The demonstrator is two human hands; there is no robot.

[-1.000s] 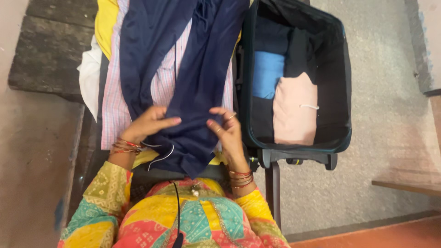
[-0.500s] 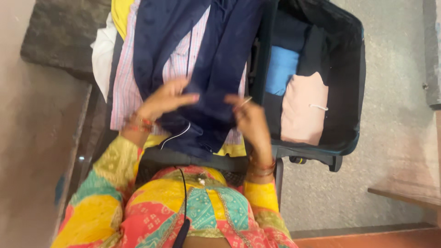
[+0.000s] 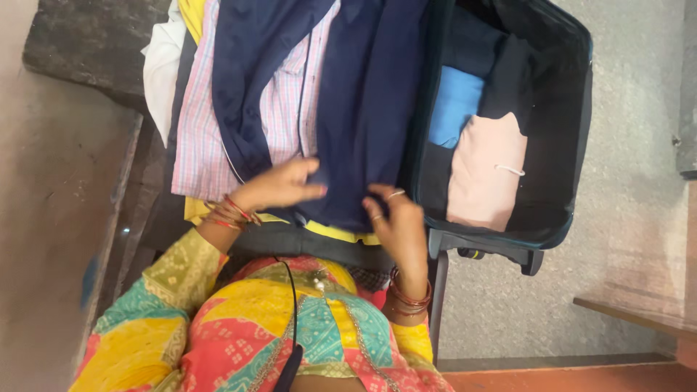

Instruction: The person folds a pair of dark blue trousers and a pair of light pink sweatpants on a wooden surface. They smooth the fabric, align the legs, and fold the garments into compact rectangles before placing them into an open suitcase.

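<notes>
The navy trousers (image 3: 348,109) lie spread over a pink checked shirt (image 3: 200,138), beside the open suitcase (image 3: 573,145). The left hand (image 3: 279,187) and right hand (image 3: 396,221) pinch the near edge, each grip closed on the cloth.

**Brightly patterned tunic, bangles and rings**

The person wears a loose printed tunic in yellow, coral pink and teal patches, with small pale motifs and beaded trim along the front panels. A thin black cable runs down the chest to a dark device. The left hand (image 3: 279,187) has a stack of red and gold bangles at the wrist. The right hand (image 3: 396,221) has similar bangles and rings on two fingers.
</notes>
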